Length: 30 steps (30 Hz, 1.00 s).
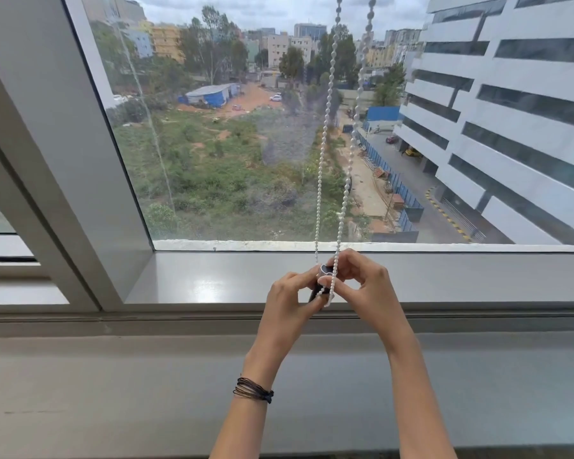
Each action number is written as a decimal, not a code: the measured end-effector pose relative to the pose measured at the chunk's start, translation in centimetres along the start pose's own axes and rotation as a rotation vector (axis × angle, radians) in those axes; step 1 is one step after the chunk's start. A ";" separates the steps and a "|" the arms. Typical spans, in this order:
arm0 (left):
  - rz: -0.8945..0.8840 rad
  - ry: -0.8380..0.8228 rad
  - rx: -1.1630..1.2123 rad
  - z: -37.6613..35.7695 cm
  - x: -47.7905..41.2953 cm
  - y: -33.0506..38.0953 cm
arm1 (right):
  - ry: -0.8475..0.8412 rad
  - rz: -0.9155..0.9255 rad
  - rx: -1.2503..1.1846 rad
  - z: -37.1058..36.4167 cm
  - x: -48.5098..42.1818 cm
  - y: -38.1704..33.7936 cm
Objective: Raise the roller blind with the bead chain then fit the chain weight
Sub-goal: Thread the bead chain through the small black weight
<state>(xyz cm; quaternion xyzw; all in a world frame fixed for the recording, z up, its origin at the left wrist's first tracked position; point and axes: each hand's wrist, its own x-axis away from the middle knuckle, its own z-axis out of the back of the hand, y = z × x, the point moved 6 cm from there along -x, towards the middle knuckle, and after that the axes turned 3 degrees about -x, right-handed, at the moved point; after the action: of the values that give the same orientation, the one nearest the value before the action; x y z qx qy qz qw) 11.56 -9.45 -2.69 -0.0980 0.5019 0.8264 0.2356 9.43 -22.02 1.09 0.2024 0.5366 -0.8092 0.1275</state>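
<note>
We see both bare hands raised together above the grey window sill (212, 279), working at the lower end of the white bead chain (325, 127). The chain consists of small round beads, smooth and evenly spaced; its two strands descend from the top edge of the view in front of the window glass (212, 160) and converge between the hands, where the bottom loop curves around the chain weight (323, 281). The weight is a small dark piece with a hollow, open-topped upper end; we cannot tell what, if anything, sits inside it beyond the beads lying across its mouth and side. Our left hand (290, 304) is curled closed, thumb and fingertips pinching the weight from the left. Our right hand (365, 286) is likewise curled, its thumb and forefinger pinched on the bead loop and pressed against the weight from the right, the remaining fingers bent inward. A bracelet (253, 389) of thin dark cords circles the left wrist. The sill is smooth and faintly glossy, and the window frame (63, 144) at the left is flat pale metal with sharp edges. The roller blind itself lies outside the view.
</note>
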 end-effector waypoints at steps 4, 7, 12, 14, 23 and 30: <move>-0.025 -0.038 0.002 -0.2 0.2 0.3 | 0.003 -0.020 0.017 0.2 0.0 0.5; -0.044 -0.061 -0.014 -0.5 0.4 0.3 | -0.017 -0.057 -0.012 0.4 -0.1 1.0; -0.048 -0.077 -0.016 -0.5 0.3 0.4 | -0.051 -0.074 -0.024 0.7 0.0 0.9; -0.045 -0.069 -0.024 -0.6 0.3 0.3 | -0.036 -0.065 -0.009 0.7 0.0 0.9; -0.020 0.010 -0.067 -0.6 0.4 0.3 | 0.054 -0.040 0.077 0.8 0.0 1.1; -0.077 0.039 -0.232 -0.6 0.2 0.5 | 0.083 -0.031 0.101 0.7 0.1 1.2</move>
<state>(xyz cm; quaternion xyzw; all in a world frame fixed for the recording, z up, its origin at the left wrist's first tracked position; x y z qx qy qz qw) 11.06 -10.12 -2.68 -0.1598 0.4034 0.8672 0.2443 9.73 -23.16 0.35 0.2336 0.5032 -0.8279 0.0823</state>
